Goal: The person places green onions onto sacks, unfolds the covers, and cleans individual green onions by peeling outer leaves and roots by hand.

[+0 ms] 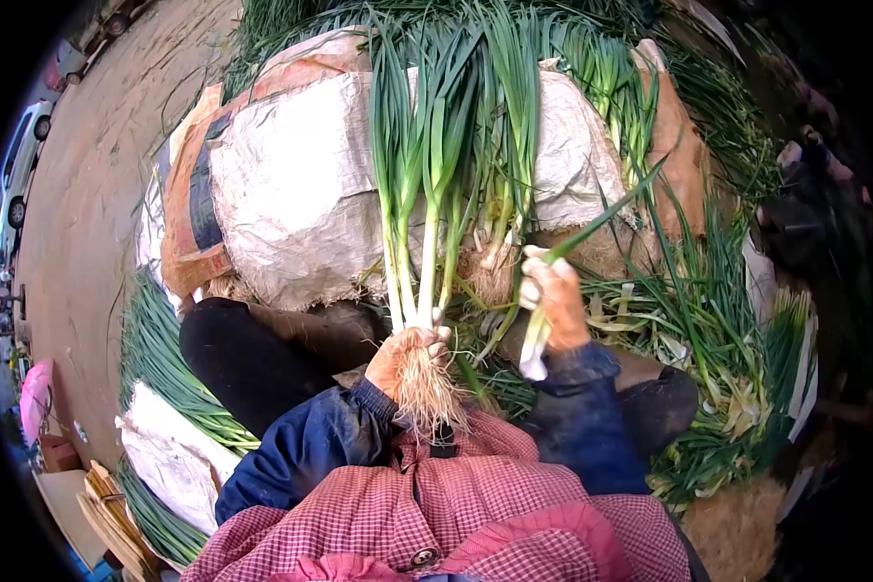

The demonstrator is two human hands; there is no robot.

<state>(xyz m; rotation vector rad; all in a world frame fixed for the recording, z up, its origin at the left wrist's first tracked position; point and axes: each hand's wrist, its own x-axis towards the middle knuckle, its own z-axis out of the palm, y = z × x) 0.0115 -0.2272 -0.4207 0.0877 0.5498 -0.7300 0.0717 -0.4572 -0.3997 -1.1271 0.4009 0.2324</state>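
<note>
My left hand [398, 364] is closed around the white lower stems of a bunch of leek-like green stalks [431, 252]. Its pale stringy roots [432, 388] hang below the fist, and the flat green leaves spread away over a white sack. To the right, my right hand [556, 296] is closed on a single long leaf [601, 223]. The leaf's green tip points up and right, while a whitish end [533, 354] shows beneath the fingers. A gap separates the two hands. More rooted stalks [500, 209] lie on the sack just beyond them.
A white and orange woven sack [291, 184] covers a pile in front. Loose trimmed leaves [689, 364] are heaped at right, and more greens [179, 354] lie at left. My bent knees [247, 359] flank the work. Cars [19, 175] and a pink umbrella [37, 400] stand farther left.
</note>
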